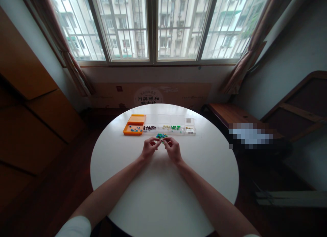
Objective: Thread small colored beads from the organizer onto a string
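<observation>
Over the middle of the white round table, my left hand (149, 146) and my right hand (172, 148) meet at the fingertips. Both are closed in a pinch, and what lies between them is too small to make out. Just beyond the fingertips is a cluster of small blue and green plastic pieces (160, 136), partly hidden by my fingers. Behind it stands an open orange box (133, 132) holding small blue pieces (135, 129). Beside that, open clear compartment boxes (163, 131) hold dark pieces (150, 127), pale yellow pieces (166, 127) and green pieces (175, 127).
The round white table (153, 192) fills the space before me. A wooden bench (237, 115) with a pixelated patch is to the right, near a leaning wooden frame (293, 109). Wooden cabinets (30, 111) are at the left. Behind the table are a printed cardboard panel (109, 94) and barred windows.
</observation>
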A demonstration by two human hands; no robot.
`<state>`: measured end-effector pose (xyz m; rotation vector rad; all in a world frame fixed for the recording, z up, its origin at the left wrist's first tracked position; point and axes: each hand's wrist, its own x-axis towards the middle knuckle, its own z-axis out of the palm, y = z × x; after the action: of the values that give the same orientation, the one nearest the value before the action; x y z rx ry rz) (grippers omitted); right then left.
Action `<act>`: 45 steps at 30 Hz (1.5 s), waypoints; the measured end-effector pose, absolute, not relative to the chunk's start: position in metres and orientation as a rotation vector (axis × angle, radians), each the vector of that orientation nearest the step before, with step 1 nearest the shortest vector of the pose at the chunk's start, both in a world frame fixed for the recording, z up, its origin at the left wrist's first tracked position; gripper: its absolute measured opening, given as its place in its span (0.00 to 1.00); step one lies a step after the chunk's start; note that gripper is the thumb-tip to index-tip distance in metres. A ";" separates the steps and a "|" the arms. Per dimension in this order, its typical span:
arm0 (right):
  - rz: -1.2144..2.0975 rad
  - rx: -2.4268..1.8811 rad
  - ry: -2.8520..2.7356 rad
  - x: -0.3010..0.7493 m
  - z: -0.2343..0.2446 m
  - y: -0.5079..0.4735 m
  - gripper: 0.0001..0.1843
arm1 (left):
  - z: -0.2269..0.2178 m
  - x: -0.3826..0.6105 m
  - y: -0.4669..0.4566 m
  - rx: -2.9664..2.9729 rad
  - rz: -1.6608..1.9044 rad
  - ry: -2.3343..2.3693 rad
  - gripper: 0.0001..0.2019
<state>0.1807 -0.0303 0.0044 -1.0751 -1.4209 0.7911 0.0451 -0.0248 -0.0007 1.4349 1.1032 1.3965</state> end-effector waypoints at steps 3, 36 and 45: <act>0.794 -1.071 -1.423 0.180 0.006 -0.031 0.13 | -0.001 0.045 -0.025 1.451 1.393 1.106 0.14; 0.768 -1.081 -1.419 0.181 0.005 -0.031 0.14 | 0.005 0.046 -0.028 1.436 1.391 1.126 0.14; 0.770 -1.074 -1.449 0.181 0.005 -0.032 0.12 | 0.004 0.047 -0.028 1.468 1.388 1.126 0.14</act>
<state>0.1810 -0.0316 0.0051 -1.0743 -1.4495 0.7698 0.0468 -0.0283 0.0042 1.4675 1.1259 1.3879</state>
